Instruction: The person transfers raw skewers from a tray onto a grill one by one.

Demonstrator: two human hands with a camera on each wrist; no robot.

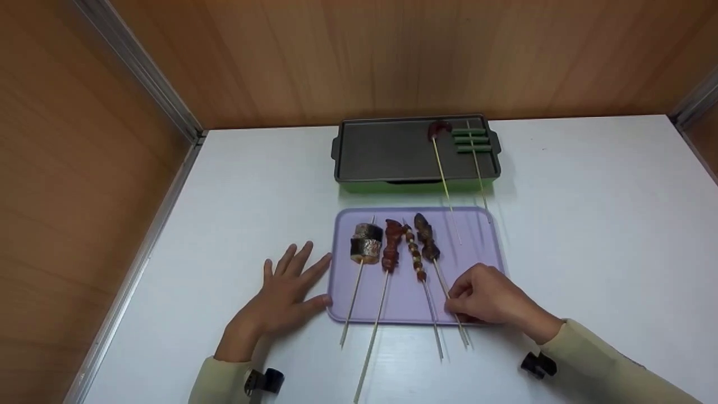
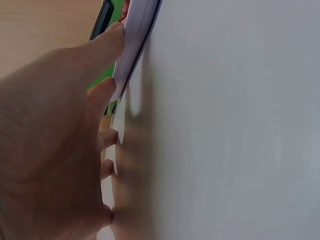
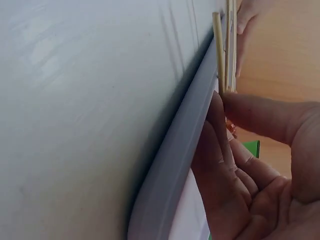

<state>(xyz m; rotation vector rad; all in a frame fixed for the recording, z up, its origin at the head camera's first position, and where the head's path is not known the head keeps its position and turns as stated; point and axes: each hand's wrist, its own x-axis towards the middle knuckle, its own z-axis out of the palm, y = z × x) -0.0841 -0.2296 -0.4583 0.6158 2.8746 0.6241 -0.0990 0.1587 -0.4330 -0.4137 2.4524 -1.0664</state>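
The right hand [image 1: 487,296] has the dark skewer [image 1: 427,238] in its grip, pinched by the stick [image 1: 441,276], on the purple tray [image 1: 477,247]. The left hand [image 1: 283,297] rests on the tabletop [image 1: 252,196] with its grip loose, fingers spread wide and touching the tray's left edge

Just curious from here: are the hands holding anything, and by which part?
The right hand pinches the dark brown skewer by its bare stick, roughly midway along. The left hand merely touches the purple tray.
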